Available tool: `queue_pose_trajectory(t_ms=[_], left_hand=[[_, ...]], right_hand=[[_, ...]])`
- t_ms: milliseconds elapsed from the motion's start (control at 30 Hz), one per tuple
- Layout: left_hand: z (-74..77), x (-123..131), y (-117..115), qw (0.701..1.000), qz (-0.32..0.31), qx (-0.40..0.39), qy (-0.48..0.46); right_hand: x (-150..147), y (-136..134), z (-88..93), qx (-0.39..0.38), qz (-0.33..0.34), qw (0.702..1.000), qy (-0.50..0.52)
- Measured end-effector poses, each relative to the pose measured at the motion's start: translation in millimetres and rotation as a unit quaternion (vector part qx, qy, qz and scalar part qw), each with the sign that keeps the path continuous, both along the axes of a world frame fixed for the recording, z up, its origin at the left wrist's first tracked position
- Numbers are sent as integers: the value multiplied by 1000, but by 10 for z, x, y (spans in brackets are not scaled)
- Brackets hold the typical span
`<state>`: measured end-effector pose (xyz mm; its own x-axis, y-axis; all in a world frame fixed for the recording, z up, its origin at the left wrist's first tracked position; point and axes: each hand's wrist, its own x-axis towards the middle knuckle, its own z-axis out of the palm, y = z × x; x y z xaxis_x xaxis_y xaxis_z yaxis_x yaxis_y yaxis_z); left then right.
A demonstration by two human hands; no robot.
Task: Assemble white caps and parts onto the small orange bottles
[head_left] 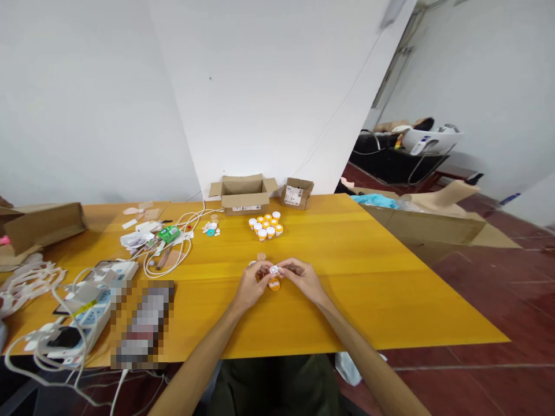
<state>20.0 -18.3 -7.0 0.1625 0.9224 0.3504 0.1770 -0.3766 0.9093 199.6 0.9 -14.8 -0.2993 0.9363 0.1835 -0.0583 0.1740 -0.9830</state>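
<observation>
Over the front middle of the table, my left hand (254,284) and my right hand (306,279) meet fingertip to fingertip. Between them they pinch a small white piece with dark spots (274,269); its exact kind is too small to tell. Just beneath the fingers stands an orange round container (274,284) with whitish bits inside. A small tan round lid or cup (261,256) lies beyond my left hand, and a pale round thing beside it is partly hidden by the fingers. Farther back, several orange-and-white small jars (266,225) are grouped together.
An open cardboard box (245,195) and a smaller carton (297,193) stand at the wall. Small white and teal parts (210,231) lie left of the jars. Cables, a power strip (102,306) and a blurred phone (145,323) occupy the left side.
</observation>
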Motion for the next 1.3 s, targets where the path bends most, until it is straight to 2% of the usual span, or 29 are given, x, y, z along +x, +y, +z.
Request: queue_pose_trajectory(t_ms=[433, 1300], left_hand=[[22, 16, -14, 997, -37, -44, -54], [30, 10, -7, 999, -31, -10, -42]], right_hand=[[-16, 6, 1, 0, 8, 1000, 18], [-22, -23, 12, 13, 15, 1000, 2]])
